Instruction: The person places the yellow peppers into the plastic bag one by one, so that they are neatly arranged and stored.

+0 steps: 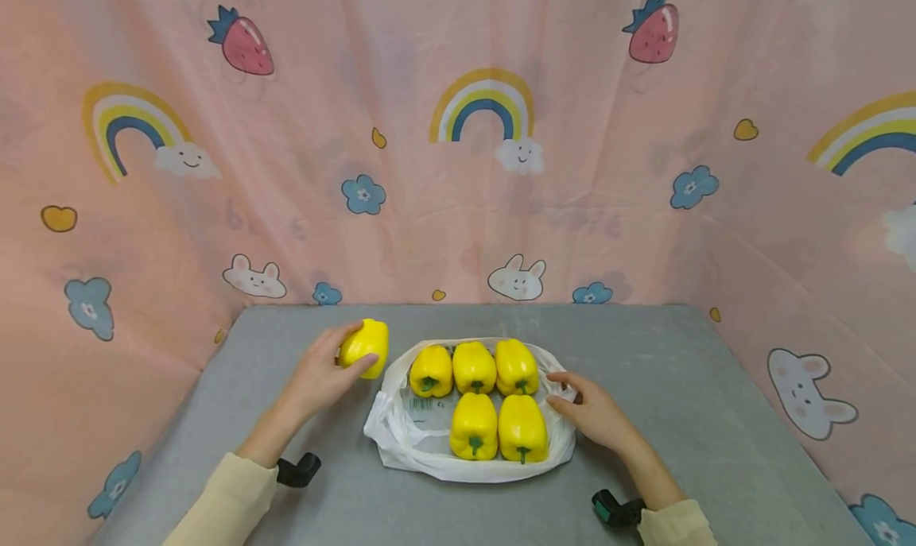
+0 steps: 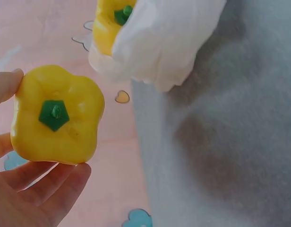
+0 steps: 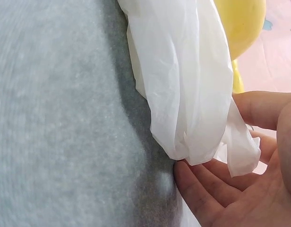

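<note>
My left hand [image 1: 320,377] grips a yellow bell pepper [image 1: 367,347] above the table, left of a white plastic bag [image 1: 390,431]. In the left wrist view, that pepper's green stem end faces the camera, with thumb and fingers around its sides. The bag lies spread with its mouth wide. Inside it are several more yellow bell peppers [image 1: 475,427], three in the far row and two in the near row at centre and right. My right hand [image 1: 597,415] holds the bag's right edge; in the right wrist view, thumb and fingers lie on either side of the thin plastic [image 3: 197,94].
The near left part of the bag shows a bare patch of bag bottom [image 1: 432,441] beside the peppers. A grey table [image 1: 644,355] lies under everything. Behind and at both sides hangs a pink printed curtain [image 1: 401,244]. Each wrist carries a small black device [image 1: 299,470].
</note>
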A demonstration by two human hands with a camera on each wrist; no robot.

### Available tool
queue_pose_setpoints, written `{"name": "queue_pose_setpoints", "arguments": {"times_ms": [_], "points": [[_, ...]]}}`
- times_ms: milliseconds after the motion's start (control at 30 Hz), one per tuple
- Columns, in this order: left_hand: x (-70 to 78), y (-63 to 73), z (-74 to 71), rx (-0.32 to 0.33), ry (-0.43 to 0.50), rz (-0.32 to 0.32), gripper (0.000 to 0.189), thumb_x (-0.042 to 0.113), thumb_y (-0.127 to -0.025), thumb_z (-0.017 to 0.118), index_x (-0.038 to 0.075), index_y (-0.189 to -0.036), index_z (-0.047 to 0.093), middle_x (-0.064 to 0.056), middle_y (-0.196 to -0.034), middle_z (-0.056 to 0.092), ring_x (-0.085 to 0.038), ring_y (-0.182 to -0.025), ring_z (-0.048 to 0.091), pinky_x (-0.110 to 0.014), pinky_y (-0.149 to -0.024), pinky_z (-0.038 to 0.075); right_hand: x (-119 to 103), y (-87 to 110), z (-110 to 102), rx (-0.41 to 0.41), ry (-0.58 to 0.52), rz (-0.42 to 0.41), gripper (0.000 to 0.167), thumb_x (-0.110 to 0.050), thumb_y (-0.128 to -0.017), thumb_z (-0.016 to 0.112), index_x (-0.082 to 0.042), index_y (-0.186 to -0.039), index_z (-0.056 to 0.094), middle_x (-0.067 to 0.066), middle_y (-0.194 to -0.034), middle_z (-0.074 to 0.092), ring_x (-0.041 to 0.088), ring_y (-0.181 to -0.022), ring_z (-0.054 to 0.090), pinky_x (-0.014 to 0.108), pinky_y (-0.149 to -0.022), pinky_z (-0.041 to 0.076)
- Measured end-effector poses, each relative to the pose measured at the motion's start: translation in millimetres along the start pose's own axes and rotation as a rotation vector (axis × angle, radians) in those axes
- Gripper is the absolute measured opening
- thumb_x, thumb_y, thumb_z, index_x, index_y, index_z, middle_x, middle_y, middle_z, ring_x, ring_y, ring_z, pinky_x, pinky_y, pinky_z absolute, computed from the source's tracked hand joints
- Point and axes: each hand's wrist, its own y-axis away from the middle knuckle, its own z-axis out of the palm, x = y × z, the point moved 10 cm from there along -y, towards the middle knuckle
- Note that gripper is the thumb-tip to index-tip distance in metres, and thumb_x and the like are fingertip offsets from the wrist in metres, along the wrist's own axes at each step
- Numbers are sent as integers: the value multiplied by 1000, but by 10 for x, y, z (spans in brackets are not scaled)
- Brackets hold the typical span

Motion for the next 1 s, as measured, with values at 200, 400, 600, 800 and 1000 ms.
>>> {"name": "queue_pose_setpoints", "arguments": {"times_ms": [200,400,600,800,1000], "points": [[172,28,-3,2,-1,60,63,37,-92,75,7,-143,55,-16,-130,59,-31,-106,58,-46,-86,56,-14,-4,-15,4,-3,-14,45,-25,-100,66,-5,-139,59,19,-131,60,21,-85,52,34,-72,47],[298,73,5,-9,-3,98,61,33,-91,77,6,-141,57,-12,-123,61,-24,-97,58,-39,-81,55,-21,1,-6,-6,2,-7,46,-28,-100,66,-5,-140,59,20,-135,58,21,-86,53,34,-72,47],[416,110,56,-33,8,123,61,34,-91,78,8,-142,57,-10,-125,61,-21,-97,58,-36,-81,55,-31,-6,-20,-1,4,-9,46,-28,-100,66,-5,-140,59,20,-135,58,21,-86,53,35,-73,47],[522,164,146,-60,26,150,61,36,-91,77,9,-142,58,-9,-126,61,-20,-100,59,-36,-82,56,-32,2,-24,1,18,-6,45,-28,-100,66,-5,-139,60,19,-134,59,21,-87,53,35,-74,47],[581,241,254,-97,43,153,60,37,-91,77,11,-141,59,-7,-127,61,-18,-102,59,-34,-83,56,-26,14,-15,0,27,-2,45,-28,-100,66,-5,-139,60,19,-134,59,21,-88,54,35,-75,47]]}}
